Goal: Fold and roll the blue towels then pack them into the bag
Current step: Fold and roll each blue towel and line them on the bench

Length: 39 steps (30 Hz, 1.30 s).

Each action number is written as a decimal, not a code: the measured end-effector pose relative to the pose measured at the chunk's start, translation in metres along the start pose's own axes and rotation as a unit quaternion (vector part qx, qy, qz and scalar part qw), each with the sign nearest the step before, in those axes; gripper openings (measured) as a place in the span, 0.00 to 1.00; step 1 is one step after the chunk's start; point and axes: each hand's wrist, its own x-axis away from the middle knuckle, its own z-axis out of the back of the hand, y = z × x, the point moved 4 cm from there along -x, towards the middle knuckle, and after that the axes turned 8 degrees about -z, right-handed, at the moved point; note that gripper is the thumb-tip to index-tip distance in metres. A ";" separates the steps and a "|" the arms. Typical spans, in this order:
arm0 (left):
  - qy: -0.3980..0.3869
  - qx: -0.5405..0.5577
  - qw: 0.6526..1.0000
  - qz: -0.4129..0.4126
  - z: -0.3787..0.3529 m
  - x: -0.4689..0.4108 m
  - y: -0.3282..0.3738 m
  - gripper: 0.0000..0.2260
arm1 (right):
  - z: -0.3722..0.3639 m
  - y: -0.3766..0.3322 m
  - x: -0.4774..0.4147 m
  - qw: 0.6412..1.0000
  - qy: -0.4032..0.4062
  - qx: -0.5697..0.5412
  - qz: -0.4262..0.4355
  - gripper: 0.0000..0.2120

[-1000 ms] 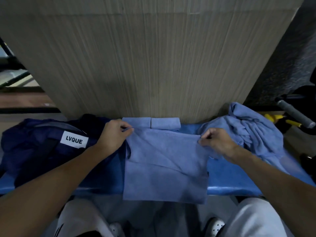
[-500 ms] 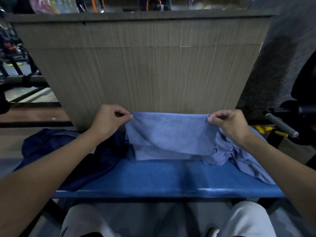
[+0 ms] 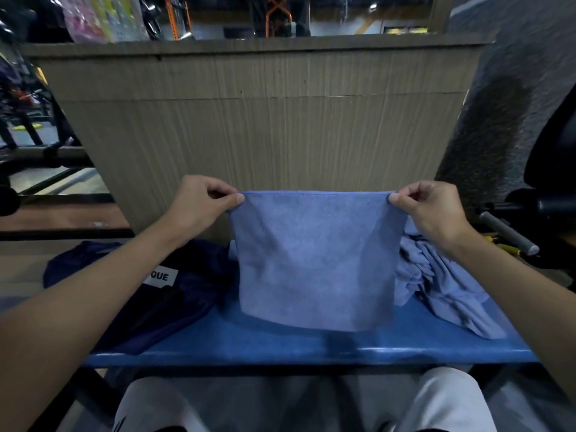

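Blue towel (image 3: pixel 314 260) hangs upright in the middle of the scene, held taut by its top edge above the blue bench (image 3: pixel 280 341). Whether its lower edge touches the bench top or hangs just clear of it cannot be told.

The only readable writing is on the white label (image 3: pixel 162 277) of the dark navy bag (image 3: pixel 187 294), which lies on the left end of the bench. The black letters "QUE" show, and the left forearm covers whatever comes before them.

The hanging towel hides the far middle of the bench. To the right, a crumpled heap of more blue towels (image 3: pixel 442 285) lies on the bench, partly behind the held towel and the right wrist. Beyond the bench stands a wood-grain panel (image 3: pixel 265 120); the things above its top edge are too dark and blurred to make out. At the far right a grey-gripped handle (image 3: pixel 506 233) juts in, its far end lost in shadow.

The left hand (image 3: pixel 199 204) pinches the towel's top left corner between thumb and curled forefinger, knuckles up. The right hand (image 3: pixel 430 210) pinches the top right corner the same way. Both forearms reach forward from the near corners.
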 end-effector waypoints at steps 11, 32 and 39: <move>-0.012 -0.022 1.000 -0.019 0.003 -0.003 -0.001 0.06 | 0.000 -0.004 0.004 1.000 -0.022 0.011 0.020 0.08; -0.033 0.041 0.997 0.064 -0.008 0.002 -0.017 0.04 | -0.006 -0.001 0.001 0.984 -0.037 0.160 0.071 0.08; -0.041 0.181 0.968 0.170 -0.017 0.010 -0.027 0.08 | -0.011 0.002 0.002 0.994 -0.063 0.094 0.006 0.11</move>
